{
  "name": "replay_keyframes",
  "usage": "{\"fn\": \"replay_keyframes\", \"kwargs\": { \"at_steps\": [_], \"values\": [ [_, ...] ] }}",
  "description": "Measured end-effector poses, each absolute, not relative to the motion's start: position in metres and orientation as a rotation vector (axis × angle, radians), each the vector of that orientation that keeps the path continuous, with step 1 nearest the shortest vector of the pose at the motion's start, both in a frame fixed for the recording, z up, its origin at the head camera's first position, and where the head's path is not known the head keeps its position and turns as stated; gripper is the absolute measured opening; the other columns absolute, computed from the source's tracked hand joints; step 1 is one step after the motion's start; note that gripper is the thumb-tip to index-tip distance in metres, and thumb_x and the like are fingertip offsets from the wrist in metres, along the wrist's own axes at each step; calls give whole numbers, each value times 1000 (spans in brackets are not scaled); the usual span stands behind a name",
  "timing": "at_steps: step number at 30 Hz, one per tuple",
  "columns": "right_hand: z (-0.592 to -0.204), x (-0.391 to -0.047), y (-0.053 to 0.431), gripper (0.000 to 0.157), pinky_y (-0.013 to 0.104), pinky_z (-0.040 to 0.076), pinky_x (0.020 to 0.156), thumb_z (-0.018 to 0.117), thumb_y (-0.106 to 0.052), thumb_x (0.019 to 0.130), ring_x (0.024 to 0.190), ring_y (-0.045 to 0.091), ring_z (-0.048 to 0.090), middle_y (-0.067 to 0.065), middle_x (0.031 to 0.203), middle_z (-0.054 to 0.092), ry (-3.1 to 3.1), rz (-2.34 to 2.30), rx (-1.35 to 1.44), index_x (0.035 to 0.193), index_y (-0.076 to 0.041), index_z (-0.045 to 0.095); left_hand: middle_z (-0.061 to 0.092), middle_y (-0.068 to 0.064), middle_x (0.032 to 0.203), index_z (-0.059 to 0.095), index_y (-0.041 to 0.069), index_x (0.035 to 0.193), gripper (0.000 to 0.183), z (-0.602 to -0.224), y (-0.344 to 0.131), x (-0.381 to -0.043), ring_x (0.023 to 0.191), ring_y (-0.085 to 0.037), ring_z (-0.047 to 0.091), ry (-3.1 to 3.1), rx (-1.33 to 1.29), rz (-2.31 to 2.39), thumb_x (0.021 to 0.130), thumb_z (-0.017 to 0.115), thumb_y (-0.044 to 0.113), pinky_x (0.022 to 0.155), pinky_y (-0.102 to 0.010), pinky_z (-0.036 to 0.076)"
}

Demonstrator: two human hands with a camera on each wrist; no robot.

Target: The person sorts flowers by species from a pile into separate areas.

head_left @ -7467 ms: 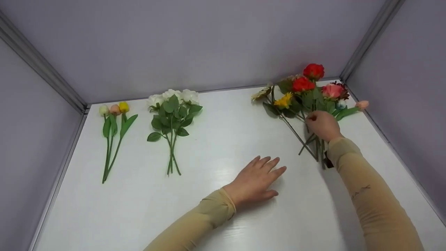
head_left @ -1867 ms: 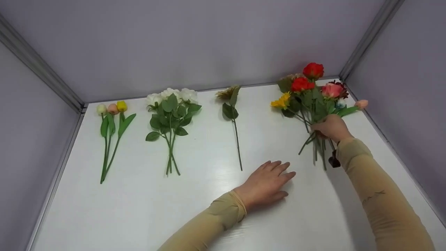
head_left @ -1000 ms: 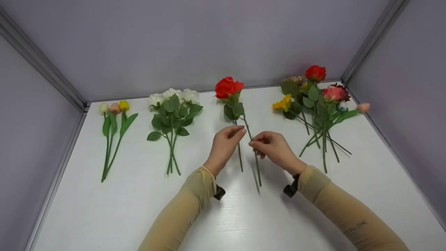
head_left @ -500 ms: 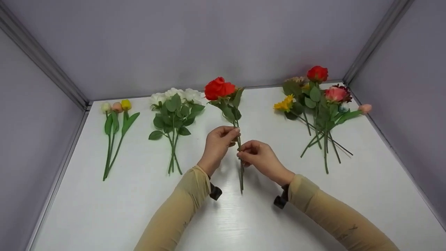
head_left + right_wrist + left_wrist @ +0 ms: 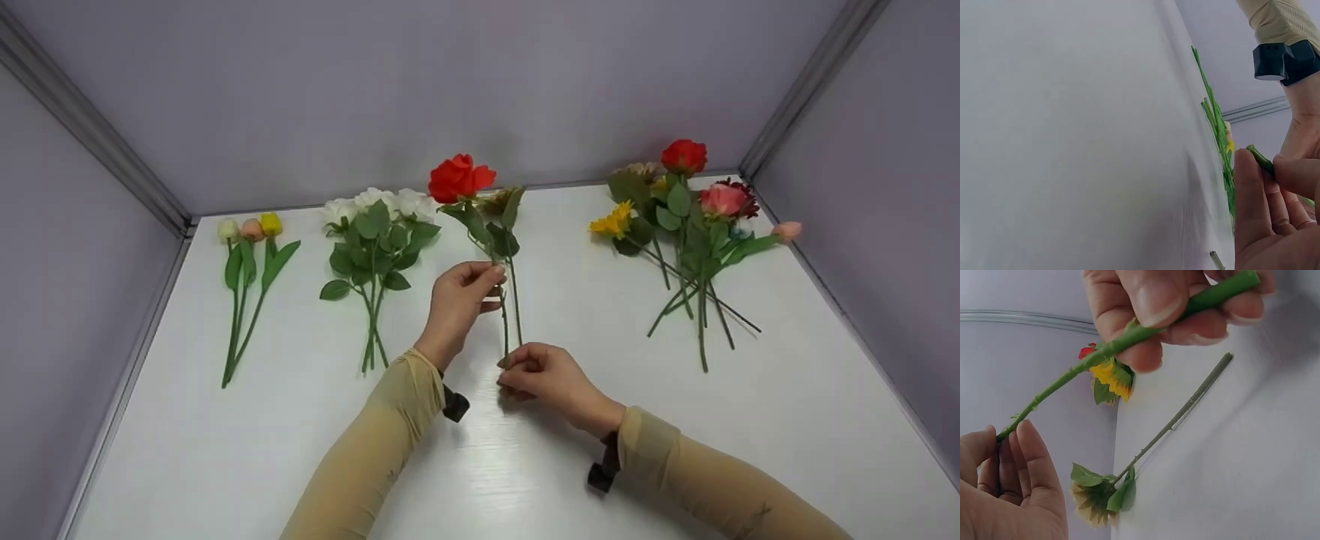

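A red rose is held above the table in both hands. My left hand pinches its green stem below the leaves, between thumb and fingers. Lower down, my right hand pinches the same stem close to its cut end; that tip pokes out past the fingers in the right wrist view. Just right of the rose, a beige-brown flower with green leaves lies on the table, its head toward the back wall. The rose's bloom is outside both wrist views.
Three tulips lie at the far left, beside a bunch of white roses. At the right lies a crossed pile with another red rose, a yellow flower, a pink rose and a peach tulip. Grey walls enclose the white table.
The beige-brown flower went from the right pile to the middle. My right hand brought a red rose over; my left hand took its stem, and the right slid down toward its end.
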State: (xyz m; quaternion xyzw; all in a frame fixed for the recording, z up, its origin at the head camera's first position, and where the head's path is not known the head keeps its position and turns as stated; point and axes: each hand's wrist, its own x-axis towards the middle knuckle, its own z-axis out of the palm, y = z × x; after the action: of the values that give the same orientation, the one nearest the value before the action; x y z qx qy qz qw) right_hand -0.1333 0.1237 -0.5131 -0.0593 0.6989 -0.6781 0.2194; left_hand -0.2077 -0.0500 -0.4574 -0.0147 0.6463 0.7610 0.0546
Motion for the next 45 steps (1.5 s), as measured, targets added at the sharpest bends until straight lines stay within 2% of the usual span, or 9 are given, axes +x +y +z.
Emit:
{"fn": "replay_keyframes", "kwargs": {
  "at_steps": [5, 10, 21, 26, 31, 34, 38, 40, 45],
  "values": [
    [-513, -133, 123, 25, 32, 60, 73, 78, -8, 91, 82, 20, 71, 13, 93, 74, 1956, -1878, -159, 106, 7, 65, 71, -12, 106, 71, 2, 118, 29, -459, -50, -206, 107, -41, 66, 1946, -42, 2307, 97, 74, 22, 79, -35, 61],
    [-515, -134, 124, 30, 33, 61, 73, 78, -8, 91, 82, 20, 72, 14, 93, 74, 1983, -1872, -152, 110, 11, 65, 71, -12, 107, 70, 0, 123, 31, -462, -50, -204, 103, -36, 69, 1968, -11, 2287, 97, 73, 18, 81, -36, 61],
    [-516, -136, 124, 32, 35, 61, 76, 79, -11, 91, 84, 22, 72, 14, 94, 75, 2011, -1851, -158, 111, 9, 66, 70, -14, 107, 70, -2, 117, 24, -468, -49, -199, 96, -28, 71, 1976, -5, 2249, 97, 73, 10, 82, -36, 61],
    [-511, -138, 119, 32, 39, 61, 81, 77, -16, 94, 90, 24, 72, 12, 100, 74, 2031, -1825, -223, 116, 6, 66, 70, -14, 107, 70, -2, 117, 23, -463, -62, -202, 92, -24, 70, 1970, -52, 2260, 97, 72, 10, 82, -36, 61],
    [-503, -144, 116, 43, 43, 57, 90, 67, -31, 102, 104, 27, 69, 8, 114, 70, 2208, -1679, -450, 130, 0, 62, 69, -13, 109, 69, -2, 120, 27, -457, -95, -214, 94, -23, 69, 2026, -174, 2214, 97, 72, 13, 84, -35, 60],
    [-497, -151, 115, 48, 42, 50, 101, 63, -38, 103, 121, 24, 61, 5, 127, 66, 2471, -1439, -636, 137, -4, 59, 67, -14, 113, 67, -1, 123, 30, -454, -121, -224, 99, -25, 67, 2101, -260, 2132, 99, 70, 16, 87, -36, 59],
    [-491, -165, 112, 59, 42, 31, 119, 60, -43, 104, 147, 29, 35, 12, 151, 50, 2856, -959, -877, 149, -6, 50, 64, -16, 115, 65, -2, 126, 30, -453, -151, -235, 106, -32, 65, 2223, -333, 2024, 102, 66, 16, 90, -39, 58],
    [-489, -172, 110, 64, 44, 21, 123, 58, -45, 104, 152, 34, 23, 15, 158, 41, 2976, -746, -943, 153, -6, 45, 64, -18, 116, 64, -3, 127, 31, -454, -161, -239, 107, -34, 64, 2279, -354, 1975, 102, 64, 15, 87, -37, 58],
    [-487, -182, 102, 69, 47, 11, 125, 54, -49, 105, 155, 38, 14, 18, 164, 29, 3030, -568, -974, 157, -5, 39, 63, -21, 120, 63, -6, 132, 35, -463, -176, -247, 100, -27, 64, 2376, -386, 1854, 103, 61, 13, 79, -29, 57]
  ]
}}
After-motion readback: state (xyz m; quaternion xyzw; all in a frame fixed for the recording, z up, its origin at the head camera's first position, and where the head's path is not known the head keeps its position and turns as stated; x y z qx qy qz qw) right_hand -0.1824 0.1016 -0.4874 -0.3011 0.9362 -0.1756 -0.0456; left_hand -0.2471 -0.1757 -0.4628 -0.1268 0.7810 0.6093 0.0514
